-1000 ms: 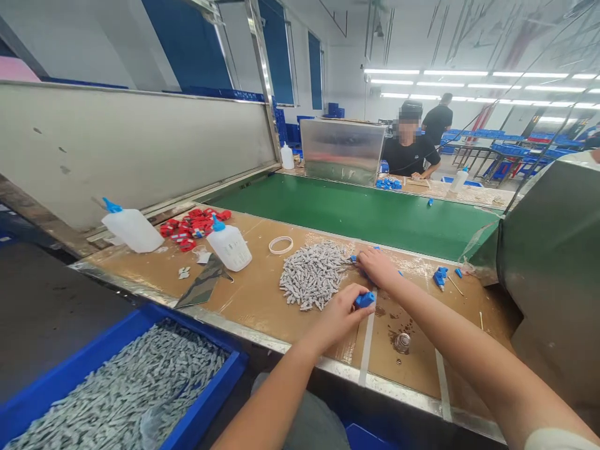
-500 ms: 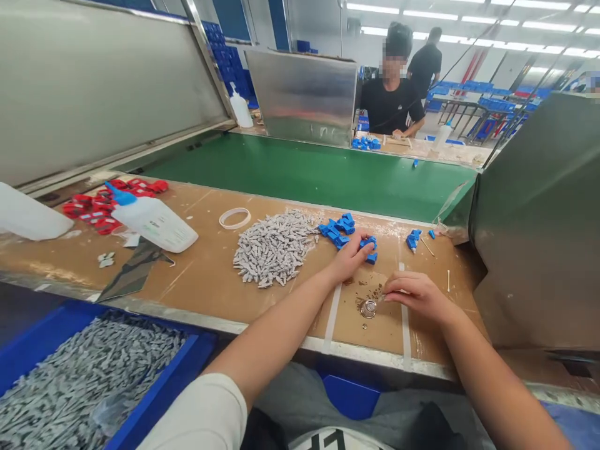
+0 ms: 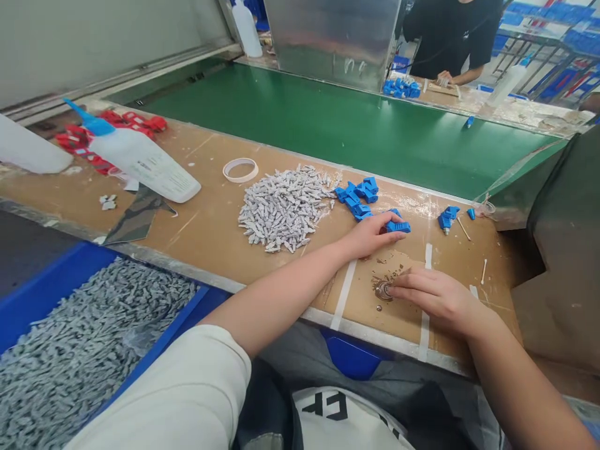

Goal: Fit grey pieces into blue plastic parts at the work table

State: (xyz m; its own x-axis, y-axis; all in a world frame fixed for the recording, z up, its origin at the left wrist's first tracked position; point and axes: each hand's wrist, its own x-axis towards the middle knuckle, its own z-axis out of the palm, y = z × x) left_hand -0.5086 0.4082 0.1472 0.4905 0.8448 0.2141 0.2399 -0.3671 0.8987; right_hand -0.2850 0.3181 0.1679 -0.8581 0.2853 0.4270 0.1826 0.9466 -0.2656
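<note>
My left hand (image 3: 372, 236) rests on the table, its thumb and fingers curled about a blue plastic part (image 3: 398, 227). Just behind it lie several more blue plastic parts (image 3: 359, 197) in a loose cluster. My right hand (image 3: 438, 297) has its fingertips pinched together at a small round shiny cup (image 3: 383, 289); whatever they hold is hidden. Brown spots and drips surround the cup on the board. To the left of my left hand spreads a heap of small grey plastic pieces (image 3: 284, 209).
Left are a white bottle with a blue nozzle (image 3: 145, 164), red parts (image 3: 140, 123) and a tape roll (image 3: 240, 170). A blue bin (image 3: 187, 315) of grey pieces stands below. Beyond runs a green conveyor belt (image 3: 304, 119); a co-worker (image 3: 452, 37) sits across it. Right: a cotton swab (image 3: 484, 270).
My head view has tilted down and shifted. My right hand has moved leftward and down, its fingertips now at the shiny cup. My left hand stays at the blue part.
</note>
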